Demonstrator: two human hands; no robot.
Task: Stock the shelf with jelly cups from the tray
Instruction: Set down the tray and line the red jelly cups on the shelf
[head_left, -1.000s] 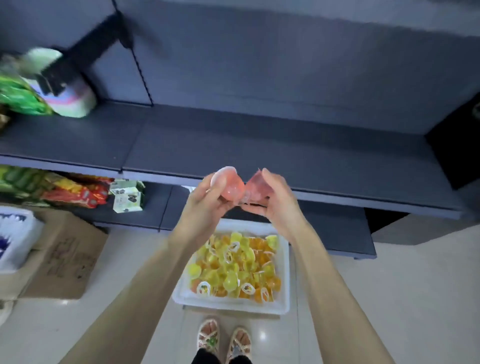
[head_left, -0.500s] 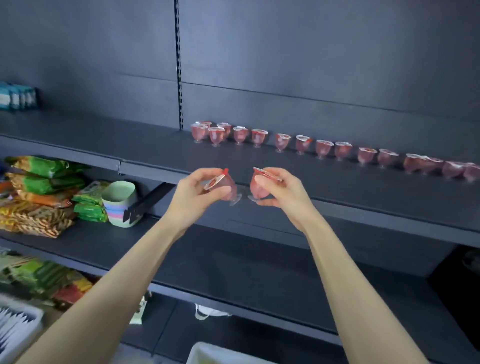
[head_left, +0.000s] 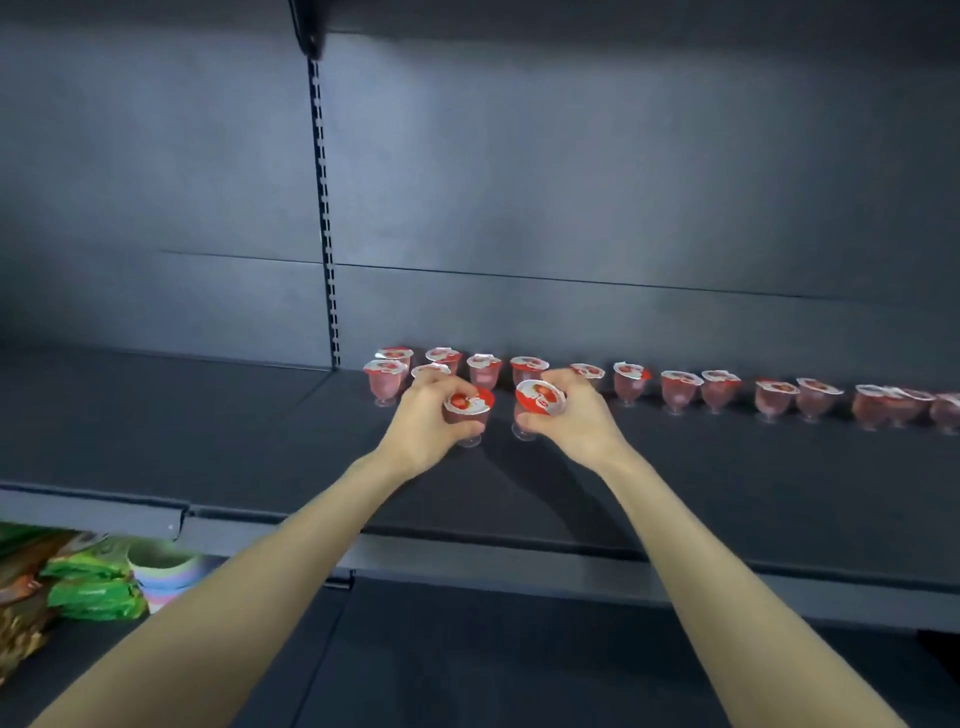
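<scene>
Lower shelf (head_left: 467, 670), left end: green snack packets (head_left: 93, 592), with a stack of pastel bowls (head_left: 166, 571) just beside them, partly under the front lip of the shelf above.

Both bare forearms reach over the front edge of the main shelf (head_left: 208, 431), towards its middle.

Left hand (head_left: 423, 421): fingers and thumb curled round the left-hand cup (head_left: 467, 410), a clear footed jelly cup with pink filling and a red-and-white foil lid, held upright.

Right hand (head_left: 579, 423): fingers curled round the right-hand cup (head_left: 540, 399), same type, lid tilted towards the viewer. The two cups are close side by side, not touching. Their feet are at or just above the shelf surface; I cannot tell which.

Behind the hands, along the back edge of the shelf: a row of jelly cups (head_left: 680, 389), all upright, running from the slotted upright rail (head_left: 324, 234) to the right end. It is doubled up at its left end.

The dark back panel (head_left: 623, 182) is farthest.
</scene>
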